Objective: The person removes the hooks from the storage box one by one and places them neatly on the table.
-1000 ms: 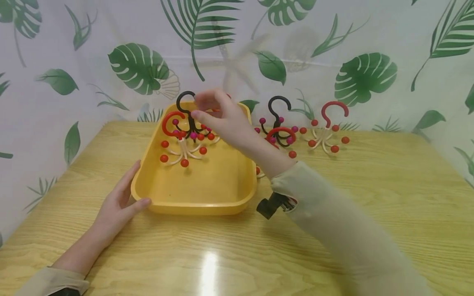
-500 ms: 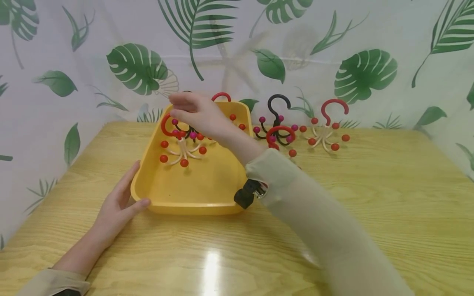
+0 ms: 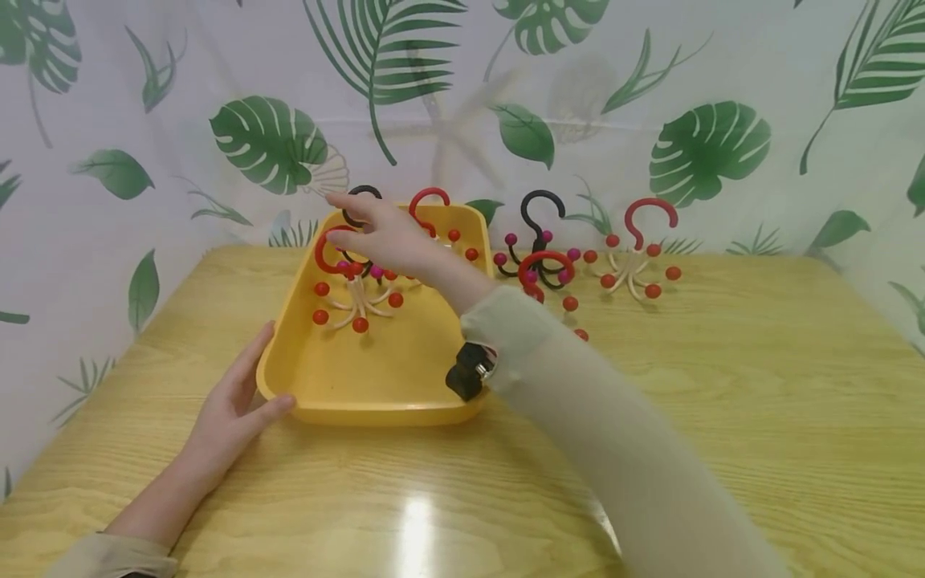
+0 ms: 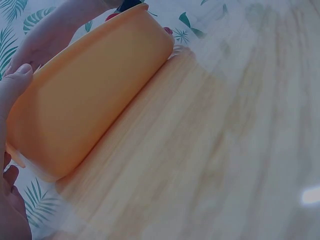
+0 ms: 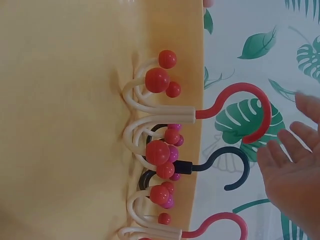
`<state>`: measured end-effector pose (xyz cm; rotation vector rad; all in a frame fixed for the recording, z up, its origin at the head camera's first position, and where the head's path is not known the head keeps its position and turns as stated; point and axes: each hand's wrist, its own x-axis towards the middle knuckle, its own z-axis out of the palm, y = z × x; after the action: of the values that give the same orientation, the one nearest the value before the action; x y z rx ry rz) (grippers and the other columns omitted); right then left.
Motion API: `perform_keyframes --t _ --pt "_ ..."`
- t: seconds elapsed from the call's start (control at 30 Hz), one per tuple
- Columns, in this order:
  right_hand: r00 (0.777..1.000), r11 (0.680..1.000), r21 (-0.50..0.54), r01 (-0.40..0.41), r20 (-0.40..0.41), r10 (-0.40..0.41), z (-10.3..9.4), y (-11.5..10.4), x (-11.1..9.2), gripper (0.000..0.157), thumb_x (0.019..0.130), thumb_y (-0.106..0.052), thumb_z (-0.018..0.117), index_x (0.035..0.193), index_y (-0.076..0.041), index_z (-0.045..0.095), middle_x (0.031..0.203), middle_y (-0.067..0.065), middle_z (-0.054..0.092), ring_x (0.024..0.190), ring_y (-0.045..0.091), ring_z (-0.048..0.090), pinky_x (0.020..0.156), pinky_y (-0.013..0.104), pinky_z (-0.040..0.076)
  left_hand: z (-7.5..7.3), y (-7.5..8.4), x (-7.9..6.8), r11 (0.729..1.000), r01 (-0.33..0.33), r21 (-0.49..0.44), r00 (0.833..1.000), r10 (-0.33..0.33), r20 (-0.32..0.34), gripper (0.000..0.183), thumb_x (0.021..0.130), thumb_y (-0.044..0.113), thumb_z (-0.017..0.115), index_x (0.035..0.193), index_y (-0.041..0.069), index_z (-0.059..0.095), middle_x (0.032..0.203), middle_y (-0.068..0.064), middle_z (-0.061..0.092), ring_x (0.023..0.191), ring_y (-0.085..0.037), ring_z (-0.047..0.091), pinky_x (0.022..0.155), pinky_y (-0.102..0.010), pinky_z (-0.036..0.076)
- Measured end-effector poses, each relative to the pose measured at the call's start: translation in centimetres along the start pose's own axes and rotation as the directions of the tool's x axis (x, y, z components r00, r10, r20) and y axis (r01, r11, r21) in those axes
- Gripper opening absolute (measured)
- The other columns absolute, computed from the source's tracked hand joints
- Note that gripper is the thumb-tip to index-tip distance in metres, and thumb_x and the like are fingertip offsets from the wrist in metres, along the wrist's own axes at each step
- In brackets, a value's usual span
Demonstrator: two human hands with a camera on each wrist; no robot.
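A yellow plastic tray (image 3: 390,377) stands on the wooden table. My left hand (image 3: 227,409) grips its near left corner, with the thumb by the rim and the fingers along the outer side. Above the tray's back left part, my right hand (image 3: 383,237) hovers with fingers extended and nothing in it. Below it stands a red hook hanger (image 3: 359,293) with pale curved arms tipped by red balls. A black hook hanger (image 5: 184,167) with magenta balls stands beside it, partly hidden by my hand in the head view. Another red hook hanger (image 3: 429,209) stands further back in the tray.
Right of the tray stand a black hook hanger (image 3: 542,217) and a red hook hanger (image 3: 636,257). Another red one (image 3: 547,258) is partly covered by my right sleeve (image 3: 578,401). A leaf-print cloth (image 3: 578,72) hangs behind the wooden table (image 3: 759,385).
My right hand has moved left across the back of the tray, uncovering the rear red hook hanger. My left hand keeps its place on the corner.
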<state>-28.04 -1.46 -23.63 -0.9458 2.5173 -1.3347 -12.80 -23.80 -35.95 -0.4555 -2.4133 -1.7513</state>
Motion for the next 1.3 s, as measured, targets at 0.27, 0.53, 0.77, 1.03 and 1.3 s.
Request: perform_keyframes --t 0.27,0.53,0.77,1.03,1.3 --pt "0.996 0.989 -0.149 0.011 0.092 0.002 0.5 -0.1 0.4 0.055 0.095 -0.028 0.059 0.146 -0.019 0.041 0.145 -0.003 0.044 0.129 0.013 0.042 0.104 0.025 0.037 0.0 0.0 0.0 1.0 0.004 0.028 1.0 -0.003 -0.007 0.081 0.089 -0.001 0.063 0.154 0.018 0.018 0.159 -0.005 0.013 0.144 -0.018 0.011 0.105 -0.007 0.02" --pt "0.995 0.968 -0.236 0.085 0.077 -0.068 0.5 -0.3 0.5 0.036 0.09 -0.011 0.066 0.126 -0.01 0.06 0.122 0.001 0.06 0.112 0.014 0.053 0.095 0.018 0.043 -0.1 0.1 -0.1 0.999 0.024 0.025 1.0 -0.024 -0.003 0.081 0.09 0.0 0.063 0.154 0.019 0.017 0.159 -0.004 0.012 0.145 -0.021 0.01 0.104 -0.006 0.021" --pt "0.997 0.965 -0.254 0.061 0.067 -0.046 0.2 -0.7 0.2 0.03 0.089 -0.001 0.064 0.117 -0.011 0.066 0.114 -0.001 0.064 0.106 0.014 0.055 0.089 0.017 0.046 0.0 0.1 0.0 0.999 0.036 0.031 0.999 -0.036 -0.005 0.081 0.09 0.002 0.063 0.154 0.02 0.017 0.159 -0.003 0.012 0.145 -0.021 0.011 0.103 -0.005 0.022" --pt "0.994 0.953 -0.292 0.077 0.102 -0.049 -0.2 -0.9 -0.6 0.03 0.089 -0.005 0.066 0.117 -0.014 0.065 0.111 0.0 0.064 0.099 0.014 0.056 0.085 0.018 0.048 0.0 0.2 0.1 0.999 0.031 0.023 1.0 -0.031 -0.002 0.081 0.09 0.001 0.063 0.154 0.019 0.017 0.159 -0.003 0.012 0.145 -0.02 0.011 0.102 -0.005 0.022" --pt "0.992 0.951 -0.303 0.065 0.122 -0.029 -0.8 -1.4 -1.9 0.03 0.088 -0.007 0.068 0.117 -0.012 0.064 0.104 0.002 0.064 0.093 0.013 0.059 0.08 0.018 0.051 0.0 0.0 0.1 0.999 0.032 0.021 0.999 -0.032 -0.004 0.082 0.09 0.001 0.063 0.154 0.02 0.017 0.159 -0.003 0.012 0.145 -0.02 0.011 0.102 -0.005 0.023"
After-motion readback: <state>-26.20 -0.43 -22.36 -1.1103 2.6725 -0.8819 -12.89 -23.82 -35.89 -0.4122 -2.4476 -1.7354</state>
